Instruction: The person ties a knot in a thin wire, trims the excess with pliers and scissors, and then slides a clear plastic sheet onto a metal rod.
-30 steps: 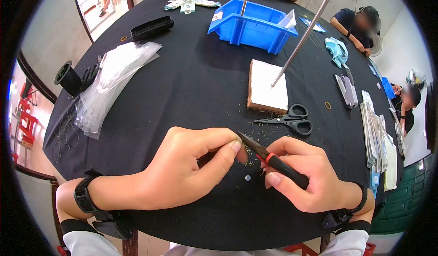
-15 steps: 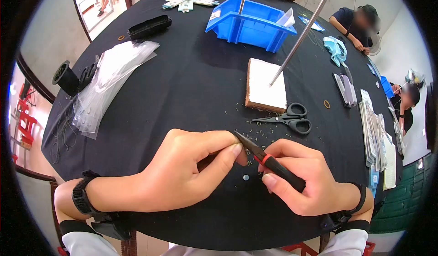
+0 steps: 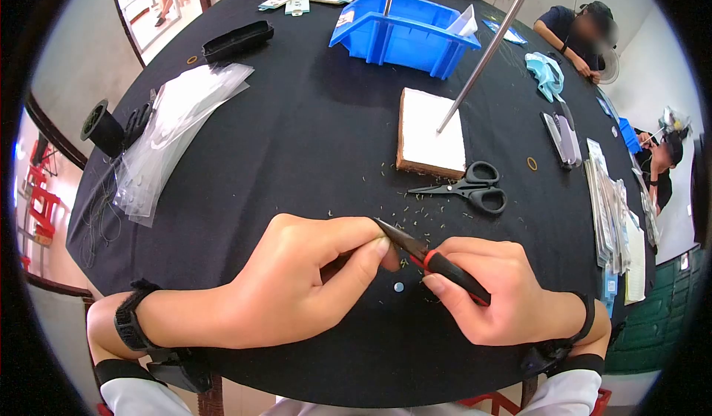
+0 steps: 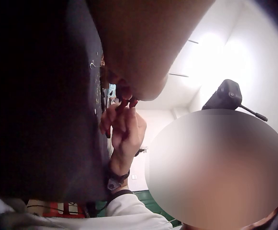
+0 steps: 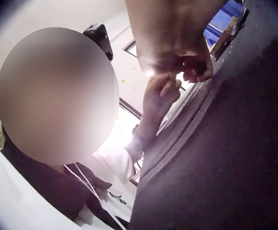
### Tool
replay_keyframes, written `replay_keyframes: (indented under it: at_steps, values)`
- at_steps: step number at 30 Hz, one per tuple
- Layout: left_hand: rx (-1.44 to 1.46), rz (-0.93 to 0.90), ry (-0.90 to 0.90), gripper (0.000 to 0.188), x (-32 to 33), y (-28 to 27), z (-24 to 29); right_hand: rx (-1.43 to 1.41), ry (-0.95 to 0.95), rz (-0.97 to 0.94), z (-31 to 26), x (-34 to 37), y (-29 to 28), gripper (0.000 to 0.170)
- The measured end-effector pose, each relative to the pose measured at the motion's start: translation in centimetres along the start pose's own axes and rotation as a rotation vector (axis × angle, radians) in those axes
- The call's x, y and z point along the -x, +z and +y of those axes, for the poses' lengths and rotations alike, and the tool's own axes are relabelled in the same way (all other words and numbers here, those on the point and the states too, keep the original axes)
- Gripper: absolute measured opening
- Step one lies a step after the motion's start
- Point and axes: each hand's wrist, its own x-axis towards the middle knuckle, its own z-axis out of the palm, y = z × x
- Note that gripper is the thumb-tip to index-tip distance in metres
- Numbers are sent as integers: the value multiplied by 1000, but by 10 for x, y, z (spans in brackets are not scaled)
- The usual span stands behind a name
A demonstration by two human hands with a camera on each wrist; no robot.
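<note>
In the head view my right hand (image 3: 489,290) grips needle-nose pliers (image 3: 404,239) by their black handles with red trim. Their dark tapered nose points up and left, to the fingertips of my left hand (image 3: 311,275). The left thumb and index finger pinch a small thin piece, mostly hidden between them; I cannot tell its kind. A thin hook-shaped wire (image 4: 92,65) shows beside the left fingers in the left wrist view. Black-handled scissors (image 3: 475,188) lie just beyond the hands, among scattered small clippings (image 3: 424,214). A small round disc (image 3: 399,287) lies between the wrists.
A white-topped block (image 3: 430,138) holds a slanting metal rod (image 3: 486,53); behind it stands a blue bin (image 3: 404,49). Plastic sleeves (image 3: 178,138) and a black spool (image 3: 102,128) are at left. A stapler (image 3: 564,138) and packets (image 3: 608,208) lie at right.
The pliers' nose has shifted slightly left along the left fingertips, and the right hand has moved a little left with it. The left hand keeps its pinch; the head view has tilted slightly.
</note>
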Motion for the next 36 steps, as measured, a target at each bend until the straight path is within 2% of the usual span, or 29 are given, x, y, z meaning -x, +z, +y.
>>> replay_keyframes:
  at_steps: [2, 5, 9, 21, 24, 27, 30, 36]
  values:
    - [11, 2, -7, 22, -1, 0, 2, -47, 6, -72, 3, -2, -7, 15]
    - [8, 20, 2, 22, -2, -3, 4, -299, 48, -126, 9, -3, -8, 17]
    - [-27, 16, 42, 23, -1, -4, 1, -296, 69, -122, 7, -3, -9, 19]
    - [-28, -3, 23, 22, -1, -1, 0, 20, -4, 4, 2, 1, -1, 13]
    - [-37, -1, 28, 22, -1, -2, 0, -60, 24, -53, 4, -2, -5, 15]
    - [-42, 13, 53, 22, -2, -3, 1, -272, 106, -108, 8, -3, -7, 17]
    - [-48, 6, 58, 22, -2, -5, 1, -227, 56, -164, 9, -4, -11, 23]
    - [-43, 15, 60, 22, -1, -3, 1, -229, 59, -54, 6, -4, -4, 17]
